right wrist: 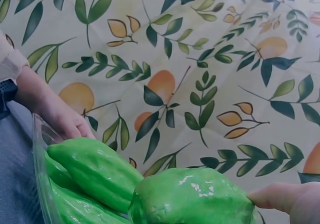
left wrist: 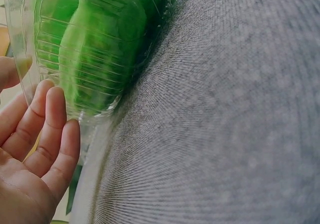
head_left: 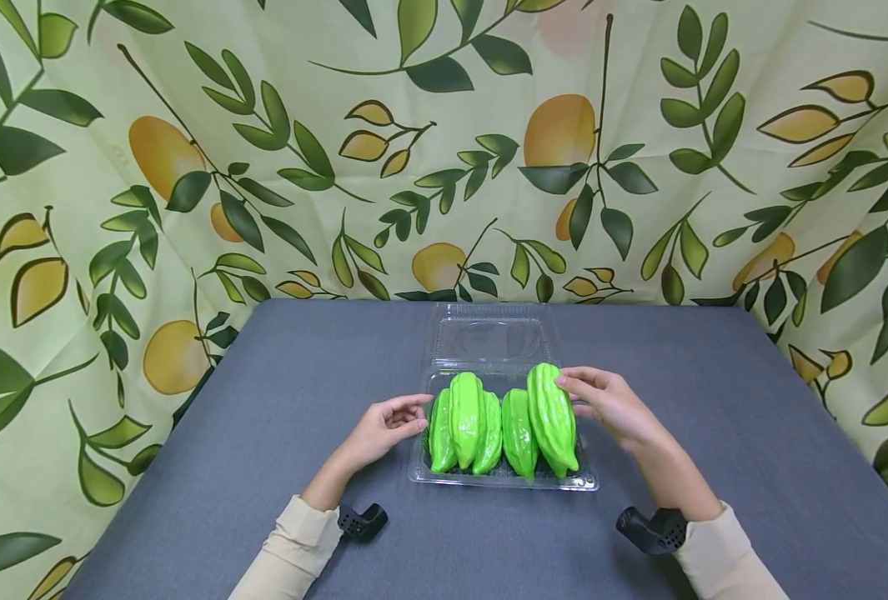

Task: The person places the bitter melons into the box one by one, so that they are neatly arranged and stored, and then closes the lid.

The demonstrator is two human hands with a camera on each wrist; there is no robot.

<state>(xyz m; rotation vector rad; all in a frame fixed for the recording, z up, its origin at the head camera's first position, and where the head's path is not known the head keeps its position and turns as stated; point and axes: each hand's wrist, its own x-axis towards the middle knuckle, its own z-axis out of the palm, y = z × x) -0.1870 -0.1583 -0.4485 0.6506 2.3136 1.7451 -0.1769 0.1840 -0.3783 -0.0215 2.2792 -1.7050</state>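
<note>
Several glossy green toy bitter melons lie side by side in a clear plastic container, narrow ends toward me. My left hand holds the container's left rim; in the left wrist view its fingers lie against the outer wall. With thumb and fingers my right hand grips the upper end of the rightmost bitter melon, which sits higher than its neighbour. That melon shows close up in the right wrist view, my thumb at its end. The melon hides some right fingertips.
The container's clear lid lies folded back behind it. Grey cloth covers the table. A leaf-and-fruit patterned curtain stands behind and at both sides. Black wrist cameras are on both wrists.
</note>
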